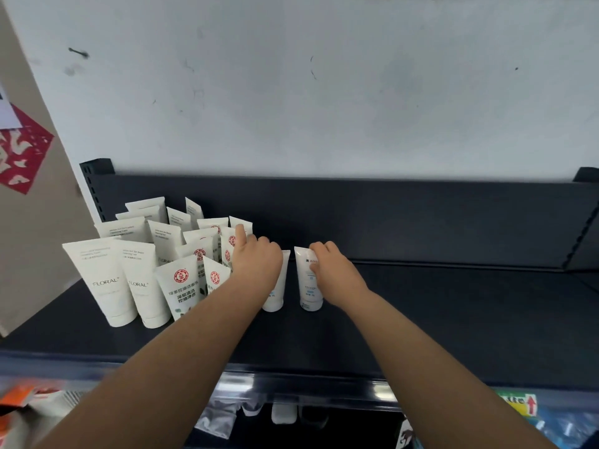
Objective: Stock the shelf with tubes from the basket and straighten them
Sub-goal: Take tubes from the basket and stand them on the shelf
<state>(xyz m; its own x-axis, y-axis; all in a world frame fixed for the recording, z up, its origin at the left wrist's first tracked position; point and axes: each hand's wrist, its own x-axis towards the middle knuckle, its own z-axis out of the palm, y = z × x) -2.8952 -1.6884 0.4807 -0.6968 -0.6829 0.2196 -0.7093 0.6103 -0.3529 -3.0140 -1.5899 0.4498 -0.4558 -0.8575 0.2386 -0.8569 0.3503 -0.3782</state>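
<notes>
Red paper cut-out (22,153) on the left wall, crowd of upright white plastic tubes (129,273) on the dark metal shelf (453,303), left hand (256,259) covering a plain white tube (276,294), grip hidden, index finger against the crowd, right hand (334,270) pinching the top of a blue-printed white tube (310,291) just beside.
</notes>
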